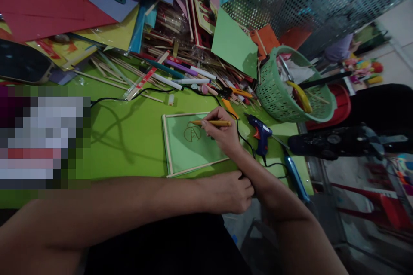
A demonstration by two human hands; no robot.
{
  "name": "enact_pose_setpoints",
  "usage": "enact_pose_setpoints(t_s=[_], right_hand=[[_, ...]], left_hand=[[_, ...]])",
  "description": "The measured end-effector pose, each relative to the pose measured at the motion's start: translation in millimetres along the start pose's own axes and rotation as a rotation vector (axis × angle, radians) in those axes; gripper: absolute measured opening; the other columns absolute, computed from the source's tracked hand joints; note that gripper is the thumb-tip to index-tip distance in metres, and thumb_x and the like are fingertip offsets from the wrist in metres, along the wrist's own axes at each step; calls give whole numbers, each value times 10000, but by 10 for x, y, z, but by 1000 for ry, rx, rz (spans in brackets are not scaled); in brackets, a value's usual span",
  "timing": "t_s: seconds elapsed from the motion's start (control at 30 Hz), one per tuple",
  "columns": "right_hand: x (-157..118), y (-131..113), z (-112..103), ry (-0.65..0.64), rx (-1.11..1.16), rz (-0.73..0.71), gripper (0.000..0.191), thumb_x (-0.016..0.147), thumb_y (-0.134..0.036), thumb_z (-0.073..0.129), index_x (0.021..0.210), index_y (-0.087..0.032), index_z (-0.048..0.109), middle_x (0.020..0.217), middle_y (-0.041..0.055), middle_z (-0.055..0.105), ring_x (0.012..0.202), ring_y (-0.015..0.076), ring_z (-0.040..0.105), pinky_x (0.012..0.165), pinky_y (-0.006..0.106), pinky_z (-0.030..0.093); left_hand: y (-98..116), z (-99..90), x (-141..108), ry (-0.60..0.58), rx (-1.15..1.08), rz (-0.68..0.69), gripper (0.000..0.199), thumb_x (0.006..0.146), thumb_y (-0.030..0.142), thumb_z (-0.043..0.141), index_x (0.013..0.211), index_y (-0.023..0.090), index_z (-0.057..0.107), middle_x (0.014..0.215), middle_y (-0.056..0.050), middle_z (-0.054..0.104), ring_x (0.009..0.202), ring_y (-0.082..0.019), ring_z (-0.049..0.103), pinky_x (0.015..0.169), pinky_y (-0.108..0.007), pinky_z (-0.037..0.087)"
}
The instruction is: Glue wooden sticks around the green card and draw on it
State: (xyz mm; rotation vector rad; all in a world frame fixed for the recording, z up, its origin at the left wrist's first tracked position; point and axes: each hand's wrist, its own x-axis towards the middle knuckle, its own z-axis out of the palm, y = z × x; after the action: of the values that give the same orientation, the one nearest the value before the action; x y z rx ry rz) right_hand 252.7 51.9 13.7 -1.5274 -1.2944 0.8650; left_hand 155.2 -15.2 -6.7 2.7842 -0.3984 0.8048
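Note:
My right hand (221, 131) holds an orange-brown marker (222, 123), its tip at the drawing on a green sheet (193, 154). The drawing (192, 134) is a brown circle with lines inside and a curved stroke above it. Thin wooden sticks (167, 146) edge the sheet along its left, top and bottom. Below the sheet, near the table's front edge, my left hand (234, 191) is closed, its fingers curled beside my right forearm. Whether anything is inside those curled fingers is hidden.
Right of the sheet lies a blue glue gun (262, 134) with a black cord. Behind are pens (193, 81), wooden sticks (112, 71), coloured paper (235, 43) and a green basket (277, 90). A blue tube-like object (295, 176) lies at the table's right edge.

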Motion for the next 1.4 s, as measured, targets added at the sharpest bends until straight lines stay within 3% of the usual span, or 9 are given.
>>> enact_pose_setpoints(t_s=[0.67, 1.17, 1.4], right_hand=[[-5, -58, -31, 65, -44, -38, 180, 782, -303, 709, 742, -240, 545, 673, -50, 516, 613, 126, 453, 597, 285, 392], [-13, 29, -48, 57, 36, -60, 156, 767, -232, 695, 720, -237, 547, 665, -51, 497, 640, 126, 457, 613, 293, 367], [-18, -11, -52, 64, 41, -18, 186, 798, -321, 717, 747, -245, 556, 679, -45, 541, 596, 125, 447, 575, 287, 377]], left_hand=[[-3, 34, 4, -9, -4, 14, 71, 897, 201, 733, 835, 169, 746, 837, -71, 701, 833, -203, 608, 697, -358, 390], [-7, 55, 3, 1, -1, 14, 82, 893, 203, 735, 814, 182, 736, 844, -74, 703, 820, -195, 596, 690, -349, 388], [-7, 32, -3, 4, 10, 14, 67, 890, 209, 745, 833, 174, 736, 851, -72, 700, 838, -204, 604, 700, -356, 392]])
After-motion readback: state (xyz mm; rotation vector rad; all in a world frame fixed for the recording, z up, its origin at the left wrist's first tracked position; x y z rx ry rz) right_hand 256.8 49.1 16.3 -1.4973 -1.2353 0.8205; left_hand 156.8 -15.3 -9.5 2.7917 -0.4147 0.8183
